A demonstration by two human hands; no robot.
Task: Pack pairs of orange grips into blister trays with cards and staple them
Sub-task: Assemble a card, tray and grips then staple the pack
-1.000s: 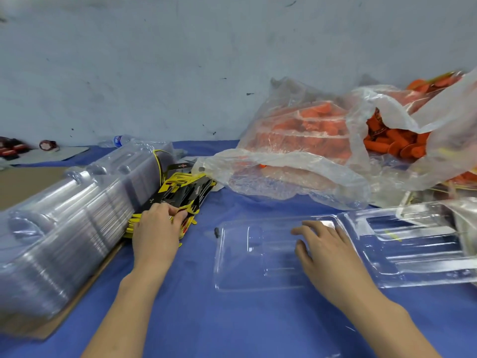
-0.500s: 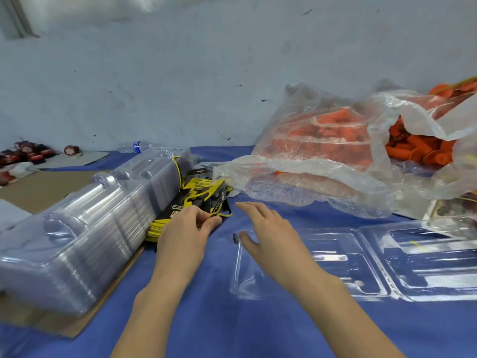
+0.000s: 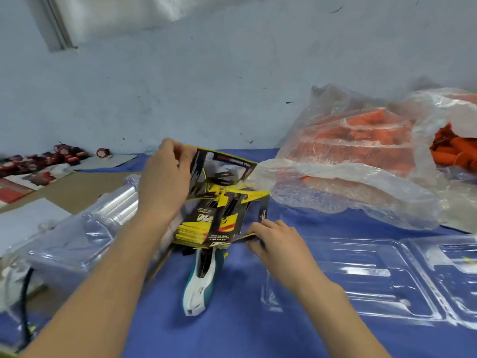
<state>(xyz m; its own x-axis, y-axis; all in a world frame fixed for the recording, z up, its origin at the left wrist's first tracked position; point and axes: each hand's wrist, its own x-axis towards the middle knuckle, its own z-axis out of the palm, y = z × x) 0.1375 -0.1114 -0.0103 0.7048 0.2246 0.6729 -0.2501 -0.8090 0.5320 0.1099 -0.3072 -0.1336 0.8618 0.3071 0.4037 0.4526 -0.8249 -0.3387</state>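
Observation:
My left hand (image 3: 165, 180) grips the far end of a stack of black and yellow cards (image 3: 219, 202) and tilts it up off the blue table. My right hand (image 3: 275, 240) pinches the near edge of one card at the bottom of the stack. Under the cards lies a white and teal stapler (image 3: 202, 277), partly hidden at its far end. An open clear blister tray (image 3: 361, 275) lies flat to the right of my right hand. Orange grips (image 3: 456, 151) fill clear plastic bags (image 3: 356, 164) at the back right.
A long wrapped stack of clear blister trays (image 3: 85, 228) lies on brown cardboard (image 3: 77, 187) at the left. Red and black items (image 3: 54, 157) sit far left by the wall. A black cord (image 3: 24, 301) hangs at the near left.
My left hand has lifted the card stack upright, baring the stapler beneath. My right hand moved from the blister tray to the cards' near edge. The camera has swung left.

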